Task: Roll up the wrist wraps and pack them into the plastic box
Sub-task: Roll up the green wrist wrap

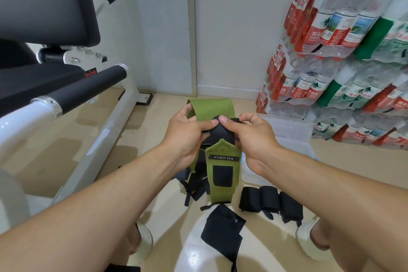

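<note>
A green wrist wrap (221,174) with a black patch and a label hangs in the air between both hands. My left hand (187,137) pinches its upper part, and the strap's far end curls up behind my fingers. My right hand (251,137) pinches the black end of the same wrap beside the left thumb. On the floor below lie three rolled black wraps (270,203) in a row, a loose black wrap (221,229), and a tangle of dark wraps (195,185). The clear plastic box (293,137) stands on the floor behind my right hand.
A white and black weight bench (72,95) fills the left side. Shrink-wrapped packs of water bottles (344,62) are stacked against the wall at right. My two feet in white shoes (309,243) rest on the beige tiled floor.
</note>
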### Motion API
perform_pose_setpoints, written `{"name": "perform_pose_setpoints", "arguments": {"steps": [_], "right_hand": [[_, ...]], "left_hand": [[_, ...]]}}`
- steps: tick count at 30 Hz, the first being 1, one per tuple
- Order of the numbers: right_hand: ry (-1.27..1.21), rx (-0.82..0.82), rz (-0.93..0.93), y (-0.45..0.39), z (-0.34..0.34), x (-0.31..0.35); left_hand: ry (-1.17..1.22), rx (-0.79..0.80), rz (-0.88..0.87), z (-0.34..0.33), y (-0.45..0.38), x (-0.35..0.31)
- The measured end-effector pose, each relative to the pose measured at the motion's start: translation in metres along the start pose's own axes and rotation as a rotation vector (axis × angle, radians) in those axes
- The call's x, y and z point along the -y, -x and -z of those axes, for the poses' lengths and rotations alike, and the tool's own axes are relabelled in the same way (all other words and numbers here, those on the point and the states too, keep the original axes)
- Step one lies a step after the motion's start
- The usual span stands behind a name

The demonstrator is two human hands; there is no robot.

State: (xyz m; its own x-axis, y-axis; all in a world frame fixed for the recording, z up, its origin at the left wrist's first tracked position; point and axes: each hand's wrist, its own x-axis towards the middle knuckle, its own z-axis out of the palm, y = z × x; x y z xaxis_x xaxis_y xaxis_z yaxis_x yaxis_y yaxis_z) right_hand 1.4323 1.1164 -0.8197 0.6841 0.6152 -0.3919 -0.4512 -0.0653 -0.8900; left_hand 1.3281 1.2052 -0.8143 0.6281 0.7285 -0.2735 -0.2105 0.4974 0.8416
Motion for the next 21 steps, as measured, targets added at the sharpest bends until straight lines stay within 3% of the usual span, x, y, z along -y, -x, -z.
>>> {"name": "perform_pose_setpoints", "arguments": {"steps": [3,6,13,21], "right_hand": [[0.025,0.108,-0.088,-0.001,0.003,0.009],[0.233,0.227,-0.05,-0.009,0.011,0.012],[0.483,0.255,-0.017,-0.018,0.017,0.014],[0.45,0.269,-0.037,-0.017,0.02,0.017]], "left_hand": [[-0.024,-0.028,0.01,0.002,-0.002,0.001],[-0.139,-0.028,0.011,0.007,-0.002,0.003],[-0.316,-0.012,0.033,0.012,-0.005,0.009],[-0.384,0.126,-0.007,0.012,-0.005,0.007]]}}
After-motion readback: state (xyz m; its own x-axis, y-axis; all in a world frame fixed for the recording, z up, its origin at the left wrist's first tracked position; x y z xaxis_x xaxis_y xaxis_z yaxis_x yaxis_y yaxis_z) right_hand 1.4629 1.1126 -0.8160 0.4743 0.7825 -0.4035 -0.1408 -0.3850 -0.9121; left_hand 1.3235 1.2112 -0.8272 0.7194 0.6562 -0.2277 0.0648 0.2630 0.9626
